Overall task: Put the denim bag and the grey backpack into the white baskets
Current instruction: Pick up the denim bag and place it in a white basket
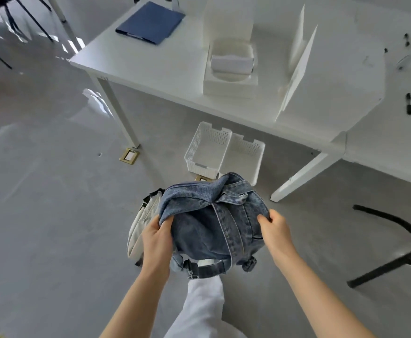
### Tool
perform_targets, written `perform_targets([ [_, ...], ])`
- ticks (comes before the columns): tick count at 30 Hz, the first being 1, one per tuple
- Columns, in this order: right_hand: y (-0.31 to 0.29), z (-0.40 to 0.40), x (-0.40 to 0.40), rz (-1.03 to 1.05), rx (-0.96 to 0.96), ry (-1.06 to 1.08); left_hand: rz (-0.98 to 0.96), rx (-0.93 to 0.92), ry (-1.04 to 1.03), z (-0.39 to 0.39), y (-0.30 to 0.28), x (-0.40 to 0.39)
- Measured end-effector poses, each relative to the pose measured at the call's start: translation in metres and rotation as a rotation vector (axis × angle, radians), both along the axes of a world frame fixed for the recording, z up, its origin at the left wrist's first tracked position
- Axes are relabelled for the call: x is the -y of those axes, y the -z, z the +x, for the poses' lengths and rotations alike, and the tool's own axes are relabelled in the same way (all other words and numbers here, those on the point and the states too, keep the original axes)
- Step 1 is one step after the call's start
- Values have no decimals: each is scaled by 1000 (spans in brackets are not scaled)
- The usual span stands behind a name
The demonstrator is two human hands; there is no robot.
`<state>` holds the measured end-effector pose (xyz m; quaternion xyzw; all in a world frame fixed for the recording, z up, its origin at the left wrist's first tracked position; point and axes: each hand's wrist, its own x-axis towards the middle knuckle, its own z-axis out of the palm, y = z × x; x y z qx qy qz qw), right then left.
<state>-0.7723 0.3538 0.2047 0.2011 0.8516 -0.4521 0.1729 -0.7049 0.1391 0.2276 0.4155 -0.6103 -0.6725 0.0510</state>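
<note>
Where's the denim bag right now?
Held up by both hands, left hand and right hand, the denim bag hangs just before the white baskets.

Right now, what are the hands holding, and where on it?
Both hold the denim bag: left hand grips its left edge, right hand its right edge.

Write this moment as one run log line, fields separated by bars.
denim bag: held, both hands | left hand | right hand | white baskets: empty | grey backpack: behind
</note>
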Motion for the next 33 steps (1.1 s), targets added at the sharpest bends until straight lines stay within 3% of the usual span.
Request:
perform_targets([
  [13,41,-172,46,-36,134,-81,70,182,-103,-137,59,36],
  [20,78,-253,79,-55,183,-135,76,270,-261,-199,100,47],
  [24,119,-296,97,-196,293,-62,215,351,-519,-223,154,54],
  [28,172,-332,113,-371,376,46,452,320,-791,-244,215,58],
  [33,236,-368,141,-453,326,81,648,229,-856,-268,283,69],
])
